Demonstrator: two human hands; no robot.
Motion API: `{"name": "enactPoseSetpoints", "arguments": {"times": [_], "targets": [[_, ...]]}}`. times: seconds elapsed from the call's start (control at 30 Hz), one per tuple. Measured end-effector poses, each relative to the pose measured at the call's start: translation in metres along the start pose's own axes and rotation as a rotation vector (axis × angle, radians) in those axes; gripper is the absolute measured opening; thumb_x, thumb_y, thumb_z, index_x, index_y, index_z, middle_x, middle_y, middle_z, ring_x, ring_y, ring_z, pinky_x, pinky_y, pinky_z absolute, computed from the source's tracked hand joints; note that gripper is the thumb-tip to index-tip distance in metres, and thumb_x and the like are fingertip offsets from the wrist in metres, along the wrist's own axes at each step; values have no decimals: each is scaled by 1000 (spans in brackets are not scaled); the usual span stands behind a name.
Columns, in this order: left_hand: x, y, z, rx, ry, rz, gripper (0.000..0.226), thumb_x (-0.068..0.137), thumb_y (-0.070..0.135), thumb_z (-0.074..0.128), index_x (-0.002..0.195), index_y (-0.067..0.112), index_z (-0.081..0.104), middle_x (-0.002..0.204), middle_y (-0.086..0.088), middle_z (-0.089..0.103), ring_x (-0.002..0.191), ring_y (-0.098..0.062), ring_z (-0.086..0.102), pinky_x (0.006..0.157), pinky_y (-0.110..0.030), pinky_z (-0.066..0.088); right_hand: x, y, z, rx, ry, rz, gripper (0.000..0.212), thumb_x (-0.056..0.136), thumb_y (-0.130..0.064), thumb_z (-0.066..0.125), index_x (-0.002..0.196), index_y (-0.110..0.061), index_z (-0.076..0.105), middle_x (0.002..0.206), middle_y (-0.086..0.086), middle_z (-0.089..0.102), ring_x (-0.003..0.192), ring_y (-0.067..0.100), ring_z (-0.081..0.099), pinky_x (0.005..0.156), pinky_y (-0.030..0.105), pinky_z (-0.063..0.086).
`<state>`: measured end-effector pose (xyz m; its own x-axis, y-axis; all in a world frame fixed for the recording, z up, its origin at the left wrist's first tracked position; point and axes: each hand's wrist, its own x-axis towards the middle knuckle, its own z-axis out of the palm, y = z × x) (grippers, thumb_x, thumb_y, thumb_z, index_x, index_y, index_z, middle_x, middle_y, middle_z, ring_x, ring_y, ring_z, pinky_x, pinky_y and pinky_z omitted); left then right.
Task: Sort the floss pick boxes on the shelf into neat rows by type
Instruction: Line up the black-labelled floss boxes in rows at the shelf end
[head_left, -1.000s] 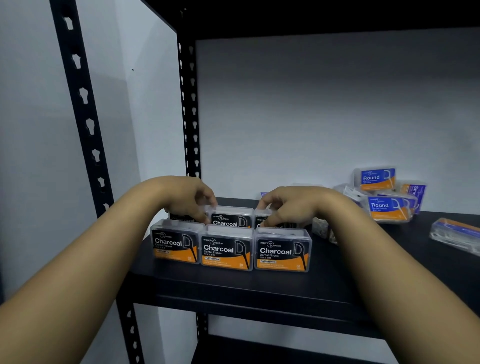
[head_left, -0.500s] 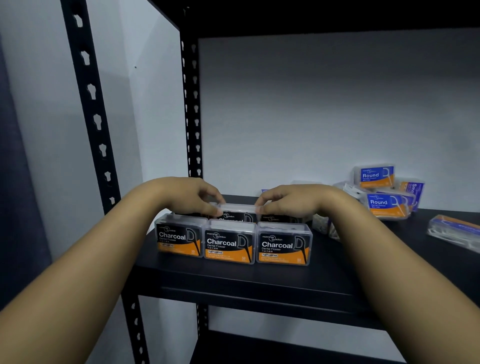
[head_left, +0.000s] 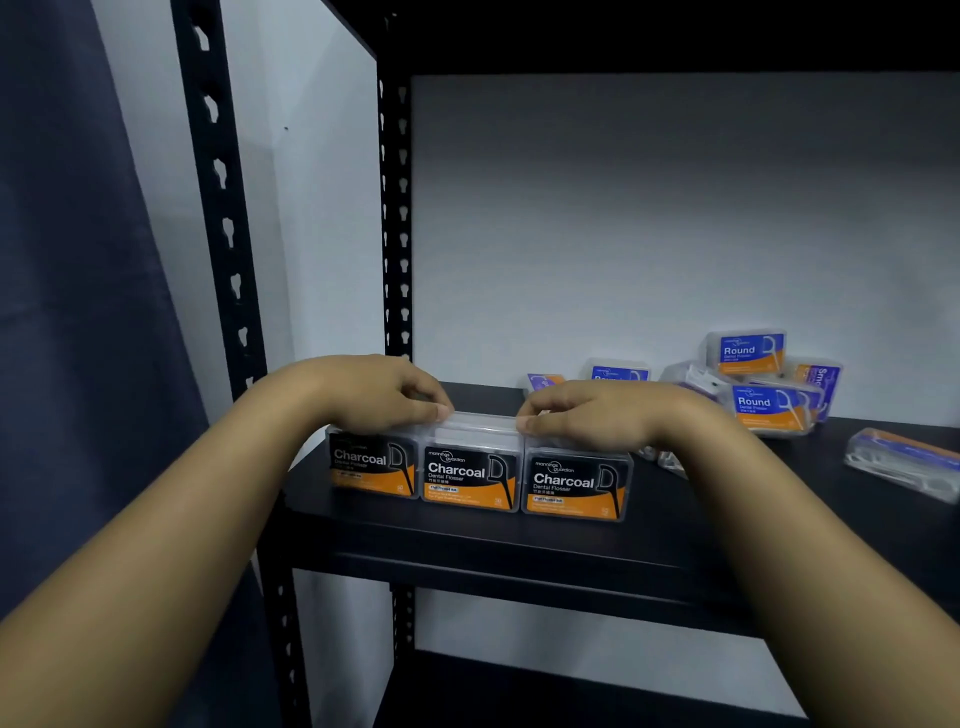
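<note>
Three Charcoal boxes (head_left: 470, 478) stood side by side in a row near the front left of the black shelf (head_left: 467, 540), labels facing out, their sides touching or very nearly so. Behind that row a clear-lidded box (head_left: 483, 422) sat between the two hands; the left hand (head_left: 374, 392) had its fingers curled and its fingertips on the box's left end, and the right hand (head_left: 587, 410) pinched its right end in the same curled way. The step appeared to be seating this box squarely into a second row behind the front one. To do it well, both ends wanted equal pressure so the box went in parallel to the front row and did not twist, and the touch had to be light, since a push forward could nudge the front boxes toward the shelf edge. Whether more boxes stood behind the outer front ones could not be told, as the hands covered that space. To the right, well apart from the row, blue and orange Round boxes (head_left: 769, 408) lay in a loose heap against the wall, one perched on top (head_left: 745, 352), with a purple-labelled box (head_left: 818, 382) among them and another box lying flat (head_left: 904, 460) farther right. A few small boxes just behind the right wrist stood nearest to its way out.
</note>
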<state>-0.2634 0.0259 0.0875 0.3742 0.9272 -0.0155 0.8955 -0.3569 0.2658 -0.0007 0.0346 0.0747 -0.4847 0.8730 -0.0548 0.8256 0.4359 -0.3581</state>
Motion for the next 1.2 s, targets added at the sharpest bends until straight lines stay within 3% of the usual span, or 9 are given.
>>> {"name": "enactPoseSetpoints", "arguments": {"times": [0.27, 0.43, 0.6, 0.77, 0.9, 1.03, 1.2], "targets": [[-10, 2, 10, 6, 63, 26, 38, 105, 49, 41, 135, 37, 63, 132, 13, 65, 119, -10, 57, 103, -29, 42, -27, -25, 20, -41, 146, 78, 57, 97, -72, 27, 123, -35, 62, 127, -7, 64, 121, 17, 55, 107, 40, 41], [-12, -3, 35, 134, 311, 85, 50, 104, 53, 23, 123, 31, 63, 120, 5, 70, 110, -17, 62, 98, -43, 50, -28, -29, 33, -144, 268, 86, 57, 86, -85, 26, 97, -37, 55, 100, -10, 63, 103, 18, 59, 94, 42, 49], [-17, -2, 52, 211, 414, 122, 49, 106, 51, 20, 110, 28, 62, 104, 10, 65, 94, -14, 57, 87, -41, 47, -27, -36, 35, -205, 270, 60, 78, 70, -98, 28, 111, -39, 58, 96, -12, 63, 95, 17, 60, 88, 40, 53], [-24, -5, 44, 219, 310, 174, 45, 106, 49, 20, 114, 27, 59, 108, 12, 64, 97, -12, 56, 90, -37, 45, -27, -46, 35, -224, 271, 25, 86, 61, -99, 27, 110, -36, 59, 81, -17, 53, 81, 4, 54, 73, 34, 47], [-28, -10, 38, 166, 283, 184, 38, 105, 52, 27, 99, 28, 56, 91, 13, 59, 83, -7, 55, 76, -30, 40, -24, -51, 37, -192, 260, 5, 82, 63, -97, 32, 108, -35, 60, 84, -15, 57, 79, 0, 52, 67, 31, 42], [-32, -13, 35, 121, 268, 162, 30, 105, 53, 30, 87, 36, 48, 81, 15, 55, 76, 0, 53, 69, -25, 36, -18, -53, 41, -177, 263, -1, 79, 69, -96, 36, 110, -33, 61, 93, -14, 61, 84, 2, 55, 68, 30, 45], [-34, -14, 35, 78, 260, 126, 44, 103, 58, 29, 97, 26, 58, 88, 9, 63, 81, -6, 59, 71, -30, 43, -18, -56, 43, -189, 267, -32, 84, 69, -95, 31, 113, -29, 59, 88, -12, 60, 81, 4, 56, 69, 31, 48]]}}
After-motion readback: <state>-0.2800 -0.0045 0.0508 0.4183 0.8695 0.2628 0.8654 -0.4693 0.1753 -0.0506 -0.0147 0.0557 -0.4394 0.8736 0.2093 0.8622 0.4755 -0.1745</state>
